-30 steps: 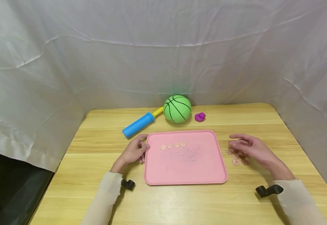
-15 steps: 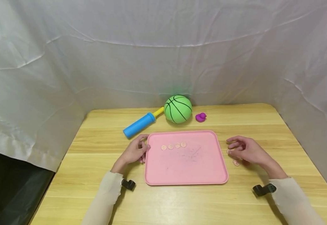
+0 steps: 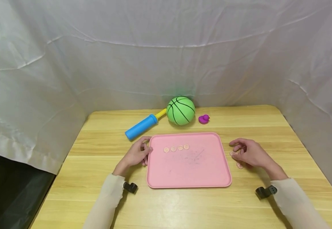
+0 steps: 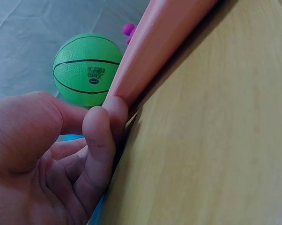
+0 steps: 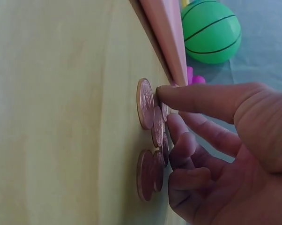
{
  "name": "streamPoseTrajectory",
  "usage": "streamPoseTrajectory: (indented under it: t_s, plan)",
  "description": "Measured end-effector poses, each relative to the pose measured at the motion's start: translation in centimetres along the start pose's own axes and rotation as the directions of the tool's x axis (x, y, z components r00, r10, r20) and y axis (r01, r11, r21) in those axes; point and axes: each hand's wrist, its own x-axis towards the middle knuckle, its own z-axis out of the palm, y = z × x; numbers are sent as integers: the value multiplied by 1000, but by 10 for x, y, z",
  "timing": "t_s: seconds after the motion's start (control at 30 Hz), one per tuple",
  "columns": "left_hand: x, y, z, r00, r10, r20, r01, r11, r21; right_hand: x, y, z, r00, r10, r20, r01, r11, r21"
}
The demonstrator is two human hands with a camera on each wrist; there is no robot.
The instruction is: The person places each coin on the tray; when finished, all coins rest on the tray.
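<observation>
Pink tray [image 3: 188, 175], its left rim pinched by the left hand [image 3: 135, 154]; the right hand [image 3: 252, 153], fingers bent, touches loose coins [image 5: 145, 104] just right of it, partly hiding them; whether it grips one I can't tell. Four coins [image 3: 173, 149] lie in a row on the tray. Beyond: green ball [image 3: 180, 111], blue pump [image 3: 141, 128], purple duck [image 3: 203, 119].

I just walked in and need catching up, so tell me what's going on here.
Someone's left hand grips the left edge of a pink tray, where four coins lie in a row. Their right hand is at a loose cluster of coins on the table, right of the tray; whether it pinches one can't be told. A green ball sits behind the tray.
</observation>
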Motion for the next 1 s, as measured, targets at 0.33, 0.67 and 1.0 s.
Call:
streamPoseTrajectory:
  t_s: [0.33,0.67,1.0]
  plan:
    - [1,-2,0,1000,2,-1,-2,1000,10,7,-6,-1,999,-17,34,19,999,-46]
    - [1,-1,1,1000,1,2,-1,1000,13,6,-10,2,998,-12,56,12,1000,3]
    - [0,-1,0,1000,3,3,-3,1000,11,4,-10,3,998,-61,11,61,998,-5]
